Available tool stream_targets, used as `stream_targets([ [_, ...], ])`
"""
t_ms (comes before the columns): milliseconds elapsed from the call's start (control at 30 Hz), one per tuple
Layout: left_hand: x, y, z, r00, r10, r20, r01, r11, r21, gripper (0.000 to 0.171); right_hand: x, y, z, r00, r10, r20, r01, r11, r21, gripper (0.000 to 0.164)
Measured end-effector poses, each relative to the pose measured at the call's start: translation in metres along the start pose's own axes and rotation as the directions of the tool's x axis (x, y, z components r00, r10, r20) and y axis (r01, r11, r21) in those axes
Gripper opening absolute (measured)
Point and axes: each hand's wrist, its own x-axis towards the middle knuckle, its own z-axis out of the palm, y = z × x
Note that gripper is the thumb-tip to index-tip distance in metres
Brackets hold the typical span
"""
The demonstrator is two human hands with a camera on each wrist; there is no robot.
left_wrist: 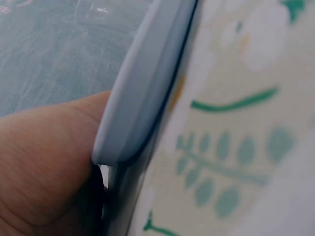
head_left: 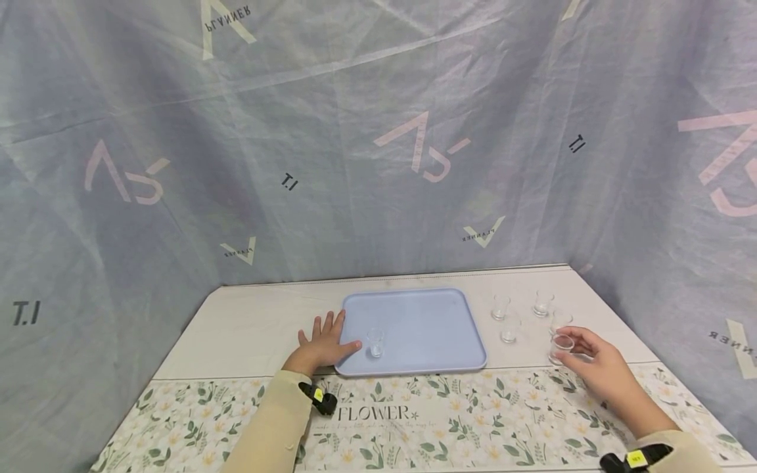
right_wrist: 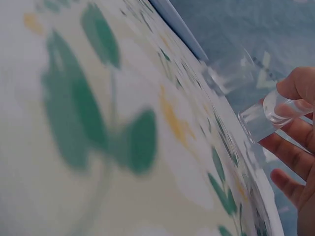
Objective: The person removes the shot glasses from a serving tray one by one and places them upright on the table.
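Observation:
A pale blue tray [head_left: 420, 328] lies on the table, with a small clear shot glass [head_left: 375, 345] standing near its front left corner. My left hand [head_left: 324, 346] rests at the tray's left edge, fingers spread and the thumb reaching over the rim. The left wrist view shows the base of that thumb against the tray's rim [left_wrist: 130, 93]. At the right, my right hand [head_left: 597, 361] pinches another shot glass [right_wrist: 263, 120] between thumb and fingers, close over the tabletop. Several more shot glasses [head_left: 509, 331] stand just beyond and to the left of it.
The white tabletop [head_left: 236, 328] has a floral cloth [head_left: 236, 420] along its front, printed with FLOWER. Grey-blue fabric [head_left: 355, 164] hangs behind and on both sides.

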Motion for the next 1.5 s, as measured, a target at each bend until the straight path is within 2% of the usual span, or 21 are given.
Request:
stream_targets([
  [100, 0.005, -0.005, 0.005, 1.000, -0.005, 0.003, 0.005, 1.000, 0.004, 0.096, -0.001, 0.008, -0.005, 0.999, 0.049, 0.007, -0.049, 0.999, -0.007, 0.049],
  [167, 0.006, -0.007, 0.006, 1.000, -0.006, 0.005, 0.006, 1.000, 0.004, 0.097, -0.001, 0.014, -0.008, 0.999, 0.053, -0.001, -0.053, 0.998, -0.026, 0.050],
  [400, -0.007, 0.006, -0.006, 1.000, -0.004, 0.005, 0.004, 1.000, 0.005, 0.093, -0.001, 0.025, -0.013, 0.999, 0.040, -0.022, -0.041, 0.997, -0.065, 0.049],
  [667, -0.008, 0.007, -0.007, 1.000, 0.003, 0.004, -0.003, 1.000, 0.016, 0.093, -0.001, 0.028, -0.011, 0.997, 0.068, -0.029, -0.069, 0.996, -0.050, 0.049],
  [867, -0.011, 0.009, -0.010, 1.000, 0.007, 0.005, -0.007, 1.000, -0.014, 0.093, 0.000, 0.031, -0.010, 0.998, 0.050, -0.028, -0.052, 0.997, -0.057, 0.046],
  [1200, -0.001, -0.001, 0.001, 1.000, 0.016, -0.008, -0.016, 0.999, -0.040, 0.100, 0.000, 0.032, -0.011, 0.999, 0.026, -0.022, -0.028, 0.998, -0.060, 0.044],
  [1500, -0.006, 0.002, -0.003, 0.999, 0.031, -0.017, -0.032, 0.999, -0.034, 0.096, 0.001, 0.029, -0.018, 1.000, -0.021, -0.002, 0.021, 0.999, -0.026, 0.046],
])
